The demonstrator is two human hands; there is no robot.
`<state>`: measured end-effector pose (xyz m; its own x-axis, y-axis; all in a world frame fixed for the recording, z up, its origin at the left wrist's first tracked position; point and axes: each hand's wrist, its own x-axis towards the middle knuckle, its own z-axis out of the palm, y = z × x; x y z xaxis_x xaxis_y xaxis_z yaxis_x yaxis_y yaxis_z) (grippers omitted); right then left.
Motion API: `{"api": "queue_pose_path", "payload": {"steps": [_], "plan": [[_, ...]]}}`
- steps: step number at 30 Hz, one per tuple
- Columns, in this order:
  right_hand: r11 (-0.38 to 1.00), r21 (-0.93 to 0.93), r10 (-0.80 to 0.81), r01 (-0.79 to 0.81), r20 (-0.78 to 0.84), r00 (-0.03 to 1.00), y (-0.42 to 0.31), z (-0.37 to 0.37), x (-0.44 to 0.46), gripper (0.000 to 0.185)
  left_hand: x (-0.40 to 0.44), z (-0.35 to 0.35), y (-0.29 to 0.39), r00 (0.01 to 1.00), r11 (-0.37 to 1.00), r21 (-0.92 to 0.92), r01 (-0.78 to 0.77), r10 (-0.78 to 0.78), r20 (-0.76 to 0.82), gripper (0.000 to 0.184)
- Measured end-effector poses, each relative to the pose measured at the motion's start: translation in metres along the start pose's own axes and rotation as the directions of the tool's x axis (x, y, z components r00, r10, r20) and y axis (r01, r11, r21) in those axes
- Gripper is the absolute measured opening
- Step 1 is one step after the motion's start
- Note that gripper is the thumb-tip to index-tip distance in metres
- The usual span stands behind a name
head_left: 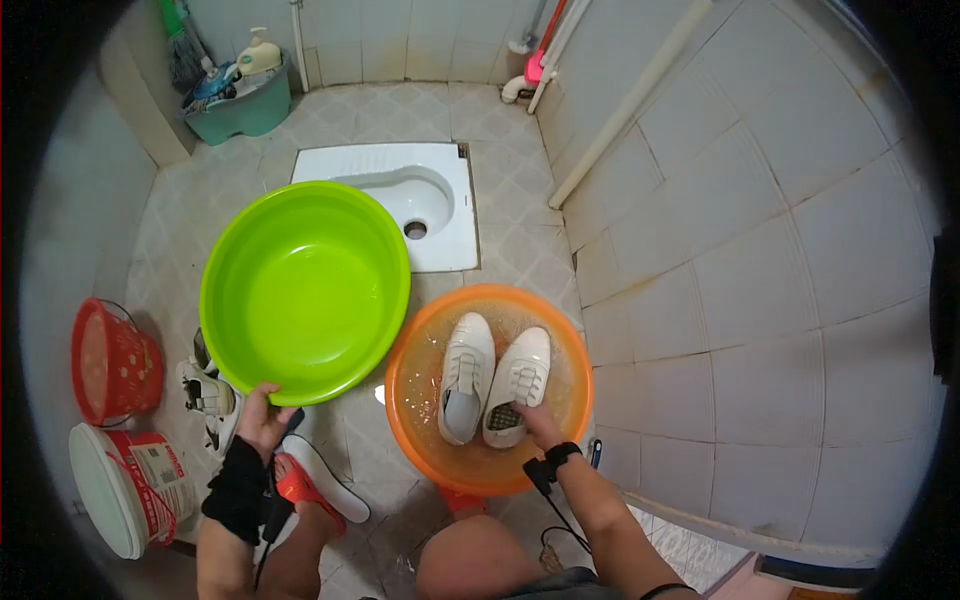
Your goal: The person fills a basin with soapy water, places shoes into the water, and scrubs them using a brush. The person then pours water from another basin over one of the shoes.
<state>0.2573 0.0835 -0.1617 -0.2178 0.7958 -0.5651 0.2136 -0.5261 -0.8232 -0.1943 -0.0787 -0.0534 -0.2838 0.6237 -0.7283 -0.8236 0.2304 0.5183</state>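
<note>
My left hand [262, 417] grips the near rim of a bright green plastic basin [310, 290], thumb over the edge. The basin holds nothing visible and partly covers the squat toilet. My right hand [541, 426] is closed on the heel of a white shoe [526, 365], its fingertips partly hidden inside the opening. Beside it lies a matching white shoe [467, 365]. Both shoes rest toes away from me in an orange basin [398, 425] that holds cloudy, bubbly water.
A white squat toilet [458, 240] is set in the tiled floor ahead. On the left are a red bucket [145, 365], a white-lidded tub [100, 490] and other shoes [208, 390]. A teal tub [240, 118] with bottles stands at the back left. Tiled wall [750, 300] rises on the right.
</note>
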Motion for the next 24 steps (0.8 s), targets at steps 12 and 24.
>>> {"api": "queue_pose_path", "payload": {"steps": [12,24], "plan": [[0.480,-0.852,0.089,-0.210,-0.191,0.978,0.008,0.009,0.015,0.039,0.015,0.062,-0.103,0.847,0.883,0.470,-0.002,0.251,-0.468,0.031],[0.924,-0.377,-0.078,0.070,-0.005,0.997,-0.017,0.019,-0.036,0.038,0.005,0.166,-0.260,0.786,-0.493,0.679,-0.544,-0.018,0.617,0.042]]}}
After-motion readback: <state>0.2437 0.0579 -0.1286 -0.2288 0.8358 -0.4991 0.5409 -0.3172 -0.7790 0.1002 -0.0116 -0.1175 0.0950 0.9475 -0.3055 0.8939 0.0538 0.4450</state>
